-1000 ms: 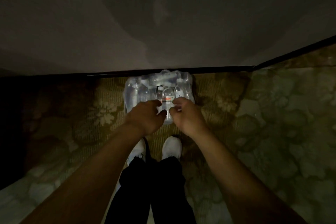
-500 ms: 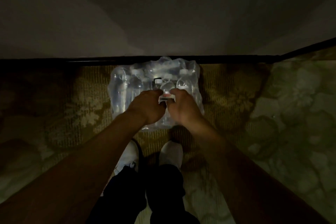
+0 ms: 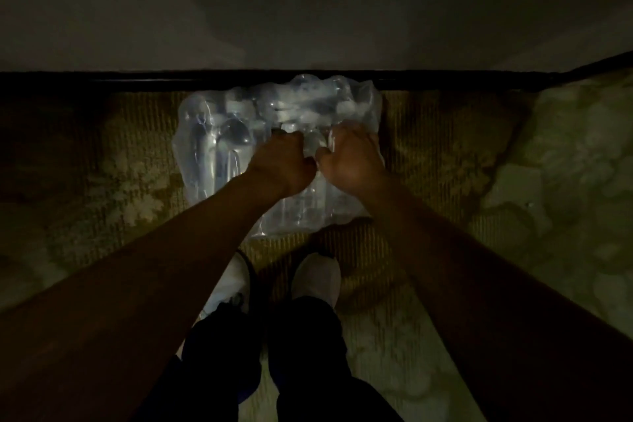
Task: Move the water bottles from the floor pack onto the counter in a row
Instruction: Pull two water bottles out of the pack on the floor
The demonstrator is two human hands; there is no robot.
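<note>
Now further apart than before: left hand (image 3: 279, 164) and right hand (image 3: 352, 161), curled, gripping the shrink-wrapped water bottle pack (image 3: 219, 134), red-labelled bottle hidden.

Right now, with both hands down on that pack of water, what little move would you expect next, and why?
Probably a short pull apart to widen the wrap's opening. Both the left hand and the right hand are curled into the clear plastic wrap on top of the pack, close together around one bottle that sits between them, still inside. No bottle is out yet.
</note>
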